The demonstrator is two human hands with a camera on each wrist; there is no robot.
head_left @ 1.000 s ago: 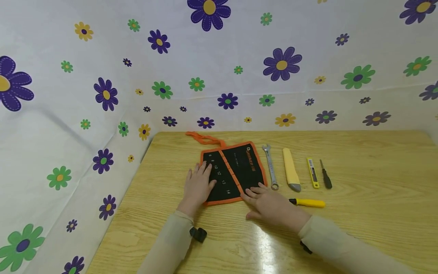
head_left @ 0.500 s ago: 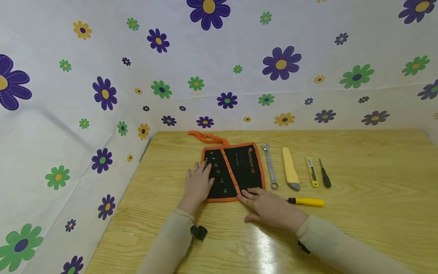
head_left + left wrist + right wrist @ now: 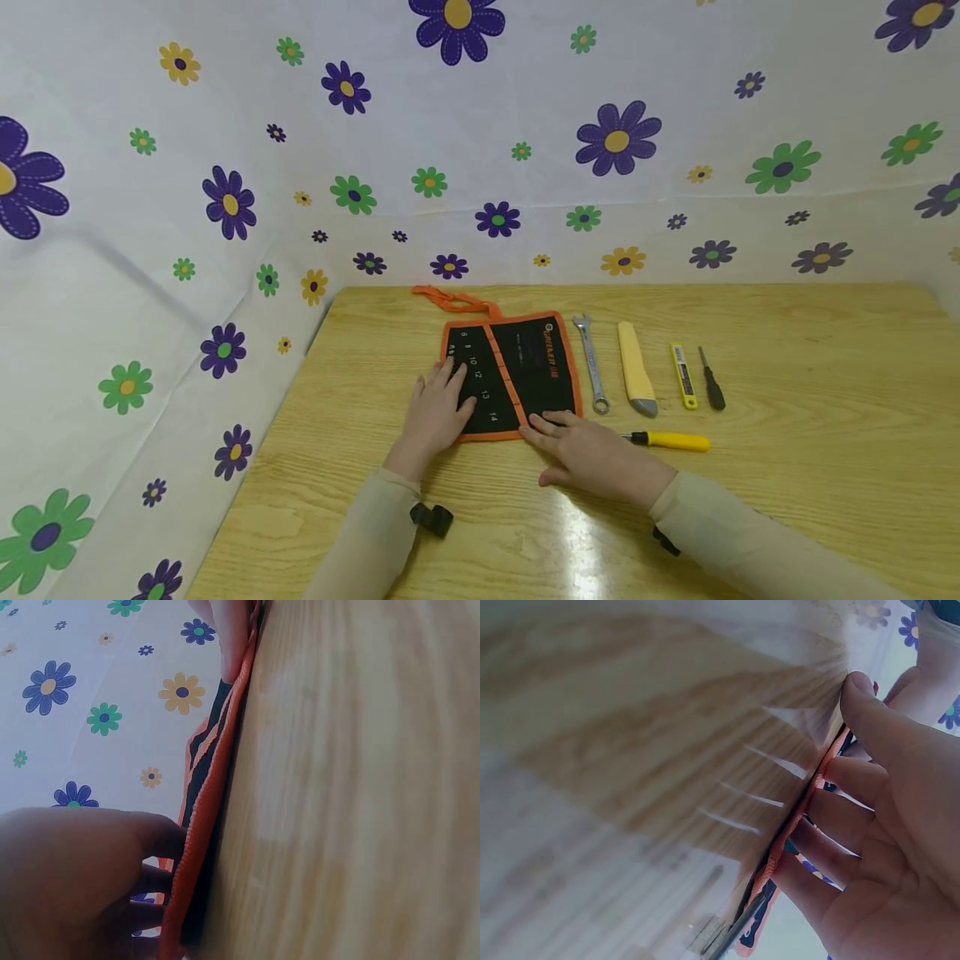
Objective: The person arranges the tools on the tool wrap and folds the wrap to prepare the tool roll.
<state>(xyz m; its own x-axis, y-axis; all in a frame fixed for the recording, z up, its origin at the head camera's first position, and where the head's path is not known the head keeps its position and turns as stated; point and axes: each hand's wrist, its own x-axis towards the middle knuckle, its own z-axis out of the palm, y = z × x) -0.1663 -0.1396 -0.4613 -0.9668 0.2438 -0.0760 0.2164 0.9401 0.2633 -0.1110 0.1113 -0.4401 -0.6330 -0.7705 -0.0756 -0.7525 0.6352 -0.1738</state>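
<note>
From my head view I see the black pouch (image 3: 543, 375) with orange border, lying flat on the wooden worktop (image 3: 825, 400), and its orange strap (image 3: 453, 302) extends loosely from the far side. White numbers from 6 to 14 are printed along its left part. Both hands are on it: my left hand (image 3: 435, 415) rests with spread fingers on the left part, and my right hand (image 3: 596, 458) lies with stretched fingers over the near right corner; neither one grips anything. To the right of the pouch I have, in a row, a wrench (image 3: 592, 363), a pale yellow tool (image 3: 636, 368) with grey end, a slim yellow tool (image 3: 683, 375) and a small dark screwdriver (image 3: 712, 383). A yellow handle (image 3: 677, 442) lies crosswise nearer to me, its dark end beside the right hand. Behind everything stands a white cloth (image 3: 540, 117) with flowers. In my left wrist view the pouch appears almost from its edge, and the left fingers touch it; at the top another finger touches the border, but I cannot tell whose. In my right wrist view four right fingers reach over the orange border, the thumb well apart from them.
</note>
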